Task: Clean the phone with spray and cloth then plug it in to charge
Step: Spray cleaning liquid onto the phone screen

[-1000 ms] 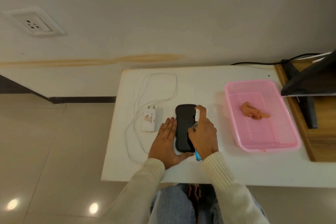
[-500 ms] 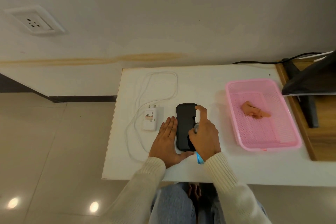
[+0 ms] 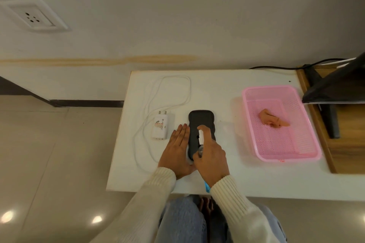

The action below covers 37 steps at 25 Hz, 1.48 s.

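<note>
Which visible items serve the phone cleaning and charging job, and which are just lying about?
Job items: phone, spray bottle in the right hand, cloth in the pink basket, charger with cable, wall socket, left hand.

Lying about: monitor, black cord.

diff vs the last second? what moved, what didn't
Only the index finger of the right hand changed: it rested on the small spray bottle's white nozzle, lifted off half a second ago, and is now back down on it, over the black-cased phone. The left hand stays flat beside the phone. White charger, pink plastic basket and peach cloth are unchanged.
</note>
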Each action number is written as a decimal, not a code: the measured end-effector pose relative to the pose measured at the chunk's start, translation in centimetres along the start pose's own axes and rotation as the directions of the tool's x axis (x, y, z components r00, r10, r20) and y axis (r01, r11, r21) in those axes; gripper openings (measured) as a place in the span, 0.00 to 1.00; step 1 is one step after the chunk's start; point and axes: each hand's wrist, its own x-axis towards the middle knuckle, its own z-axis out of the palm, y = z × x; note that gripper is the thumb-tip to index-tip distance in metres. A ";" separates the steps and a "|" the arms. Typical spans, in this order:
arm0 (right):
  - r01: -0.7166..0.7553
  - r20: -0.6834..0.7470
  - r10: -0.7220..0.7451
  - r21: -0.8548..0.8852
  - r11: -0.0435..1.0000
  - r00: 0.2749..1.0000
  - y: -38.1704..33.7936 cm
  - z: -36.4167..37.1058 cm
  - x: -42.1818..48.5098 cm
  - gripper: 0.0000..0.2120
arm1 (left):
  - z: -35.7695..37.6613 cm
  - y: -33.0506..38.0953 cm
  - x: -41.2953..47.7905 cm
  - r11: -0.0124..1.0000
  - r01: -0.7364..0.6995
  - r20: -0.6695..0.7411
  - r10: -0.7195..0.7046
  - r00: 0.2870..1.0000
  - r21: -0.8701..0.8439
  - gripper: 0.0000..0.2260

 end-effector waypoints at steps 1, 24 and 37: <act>-0.005 0.004 0.005 -0.003 1.000 1.000 0.0 0.0 0.0 0.29 | 0.0 0.0 0.0 1.000 -0.002 0.005 0.002 1.000 0.004 0.45; -0.010 -0.087 0.007 -0.039 0.999 0.996 1.8 -1.8 0.4 0.33 | 0.0 0.1 -0.2 0.993 0.003 -0.058 -0.010 0.998 -0.117 0.50; -0.032 -0.040 0.030 -0.065 0.997 0.999 2.4 -1.9 -0.1 0.29 | -0.2 0.2 -0.2 0.991 -0.006 -0.057 -0.002 0.998 -0.134 0.50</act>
